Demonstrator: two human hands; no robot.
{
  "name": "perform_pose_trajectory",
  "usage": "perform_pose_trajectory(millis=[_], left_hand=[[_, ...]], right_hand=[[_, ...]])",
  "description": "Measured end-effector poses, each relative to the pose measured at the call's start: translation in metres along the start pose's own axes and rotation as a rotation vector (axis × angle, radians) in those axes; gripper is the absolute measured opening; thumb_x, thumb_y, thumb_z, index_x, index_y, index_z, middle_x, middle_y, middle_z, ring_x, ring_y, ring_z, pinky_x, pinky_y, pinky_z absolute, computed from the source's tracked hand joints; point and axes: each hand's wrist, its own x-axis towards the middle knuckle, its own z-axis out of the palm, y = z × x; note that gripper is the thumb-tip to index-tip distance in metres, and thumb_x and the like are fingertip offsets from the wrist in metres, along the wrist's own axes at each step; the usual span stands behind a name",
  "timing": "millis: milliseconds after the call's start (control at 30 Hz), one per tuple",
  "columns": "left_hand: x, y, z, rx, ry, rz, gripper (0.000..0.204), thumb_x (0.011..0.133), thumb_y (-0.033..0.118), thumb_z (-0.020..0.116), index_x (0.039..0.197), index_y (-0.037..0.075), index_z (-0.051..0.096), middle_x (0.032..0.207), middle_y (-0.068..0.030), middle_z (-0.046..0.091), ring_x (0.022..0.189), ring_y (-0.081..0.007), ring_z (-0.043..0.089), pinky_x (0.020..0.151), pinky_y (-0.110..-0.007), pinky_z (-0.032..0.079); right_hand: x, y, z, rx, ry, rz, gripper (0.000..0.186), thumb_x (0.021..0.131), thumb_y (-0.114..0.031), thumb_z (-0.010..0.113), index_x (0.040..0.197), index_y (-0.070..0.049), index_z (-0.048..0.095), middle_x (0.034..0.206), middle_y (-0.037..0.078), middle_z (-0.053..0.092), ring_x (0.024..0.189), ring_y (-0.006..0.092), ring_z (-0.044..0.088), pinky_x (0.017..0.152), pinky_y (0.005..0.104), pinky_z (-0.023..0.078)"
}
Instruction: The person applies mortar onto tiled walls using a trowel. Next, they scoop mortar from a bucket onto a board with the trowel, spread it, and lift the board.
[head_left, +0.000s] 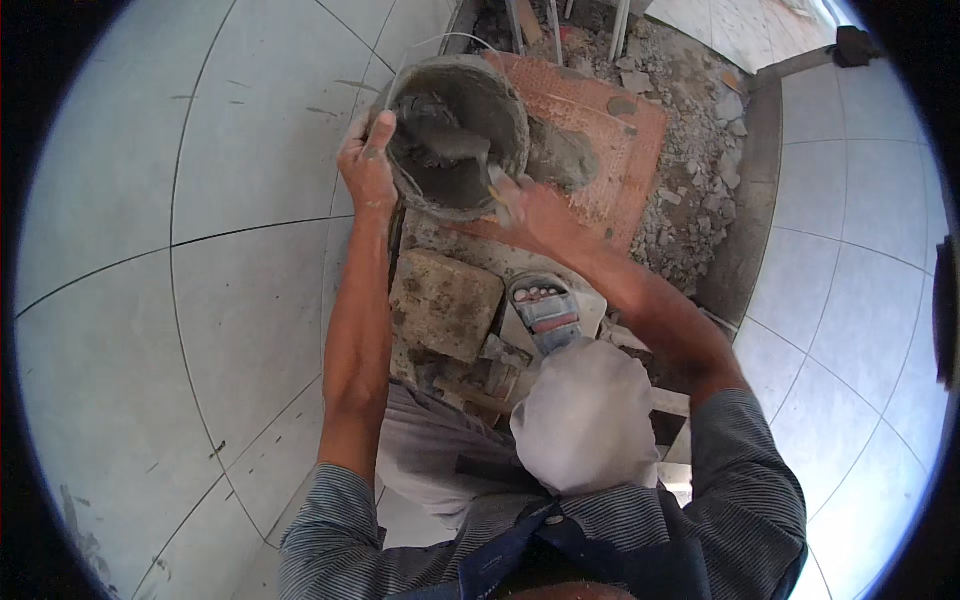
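A metal-handled bucket (420, 180) crusted with grey mortar sits at the upper middle, partly over an orange tray (610, 160). My left hand (368, 165) grips the bucket's left rim, thumb on the edge. In my right hand (530, 210), at the bucket's right side, is a trowel (455, 145) with a pale, yellowish handle; its mortar-coated blade is inside the bucket among wet grey mortar (430, 112). A patch of mortar (565, 155) lies on the tray to the right of the bucket.
A stained block (445, 300) lies below the bucket, near my sandaled foot (545, 305). Rubble (705, 200) runs along the tray's right, with several poles (617, 30) behind. Pale tiled surfaces (180, 240) flank both sides. A dark object (855, 45) rests at the upper right.
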Motion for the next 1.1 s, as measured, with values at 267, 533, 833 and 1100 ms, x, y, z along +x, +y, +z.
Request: perform_pose_trajectory(millis=[267, 533, 833, 1100], left_hand=[[-0.003, 0.004, -0.005, -0.072, -0.038, -0.012, 0.048, 0.078, 0.028, 0.071, 0.109, -0.006, 0.059, 0.1, -0.0084, 0.061, 0.092, -0.0164, 0.055, 0.084, -0.029, 0.042], [0.003, 0.011, -0.017, -0.191, -0.067, -0.02, 0.046, 0.079, 0.024, 0.07, 0.111, -0.006, 0.055, 0.1, -0.01, 0.06, 0.092, -0.0188, 0.058, 0.079, -0.032, 0.048], [0.005, 0.035, -0.017, -0.287, -0.192, -0.062, 0.039, 0.08, 0.019, 0.068, 0.108, -0.006, 0.057, 0.101, -0.01, 0.061, 0.089, -0.0184, 0.059, 0.079, -0.031, 0.048], [0.011, 0.026, -0.019, -0.153, -0.119, -0.018, 0.039, 0.081, 0.021, 0.067, 0.108, -0.006, 0.057, 0.1, -0.0098, 0.061, 0.089, -0.0185, 0.058, 0.08, -0.03, 0.046]], right_hand=[[0.008, -0.005, -0.026, 0.098, -0.005, -0.012, 0.044, 0.084, -0.016, 0.046, 0.125, -0.002, 0.039, 0.091, 0.028, 0.056, 0.082, 0.0443, 0.057, 0.072, 0.0508, 0.046], [-0.006, -0.006, -0.027, 0.045, -0.107, -0.046, 0.042, 0.08, -0.017, 0.051, 0.118, 0.001, 0.044, 0.077, 0.028, 0.058, 0.077, 0.0451, 0.057, 0.071, 0.0498, 0.047], [-0.01, -0.039, -0.04, 0.032, -0.051, -0.12, 0.048, 0.081, -0.013, 0.049, 0.127, -0.005, 0.043, 0.091, 0.024, 0.056, 0.077, 0.0434, 0.059, 0.072, 0.0474, 0.048], [-0.017, -0.057, -0.054, 0.056, 0.007, -0.099, 0.052, 0.079, -0.01, 0.055, 0.129, -0.01, 0.042, 0.103, 0.022, 0.052, 0.087, 0.0394, 0.058, 0.073, 0.0442, 0.049]])
